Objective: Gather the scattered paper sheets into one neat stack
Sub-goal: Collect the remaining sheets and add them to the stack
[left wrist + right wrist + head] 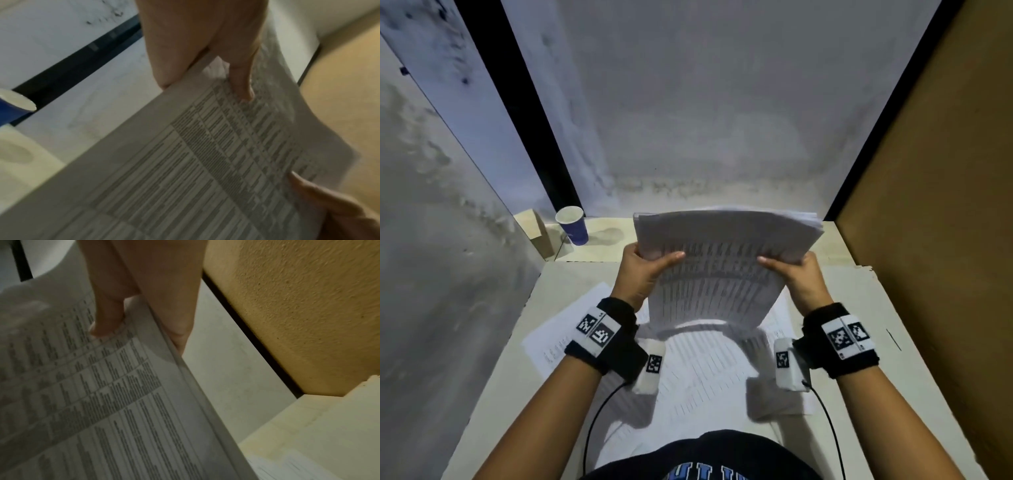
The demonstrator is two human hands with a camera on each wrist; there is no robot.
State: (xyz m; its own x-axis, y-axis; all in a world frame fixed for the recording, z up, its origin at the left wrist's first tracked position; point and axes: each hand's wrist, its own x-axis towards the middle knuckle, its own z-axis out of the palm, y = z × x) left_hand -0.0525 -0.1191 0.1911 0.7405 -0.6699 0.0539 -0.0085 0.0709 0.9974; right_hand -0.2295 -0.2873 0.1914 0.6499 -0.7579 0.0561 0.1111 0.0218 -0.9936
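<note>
A thick stack of printed paper sheets [717,270] is held upright above the table, its lower edge just over the sheets lying there. My left hand [645,270] grips the stack's left side, thumb across the printed front. My right hand [796,274] grips the right side the same way. The left wrist view shows the printed page [205,162] with my left thumb [242,81] pressed on it. In the right wrist view the stack's edge [185,386] runs under my right thumb [107,318]. More printed sheets [705,373] lie flat on the table below, one sheet [565,329] skewed out to the left.
A blue paper cup [573,224] stands at the back left beside a small cardboard box [538,233]. A brown board [935,205] walls the right side and grey panels [448,205] the left and back. The cream table [893,394] ends near my torso.
</note>
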